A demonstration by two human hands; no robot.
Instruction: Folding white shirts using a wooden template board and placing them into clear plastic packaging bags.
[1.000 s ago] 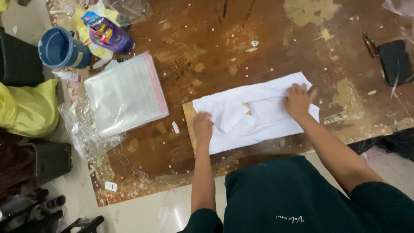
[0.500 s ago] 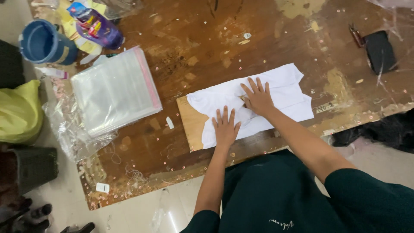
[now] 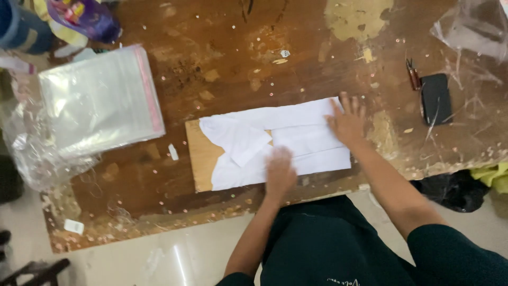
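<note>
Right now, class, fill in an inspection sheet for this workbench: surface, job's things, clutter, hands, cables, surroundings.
Surface: worn brown wooden table, stained and flecked with small bits.
Job's things: white garment lying flat and folded on a brown board.
Clutter: stack of clear bags with a pink strip, crumpled plastic, black case, small dark tool, purple package, blue cup.
Hands: left hand flat on the garment's near edge, blurred; right hand flat on its right end, fingers spread.
Cables: nothing seen.
Surroundings: pale tiled floor, yellow-green cloth and dark bag at right.
</note>
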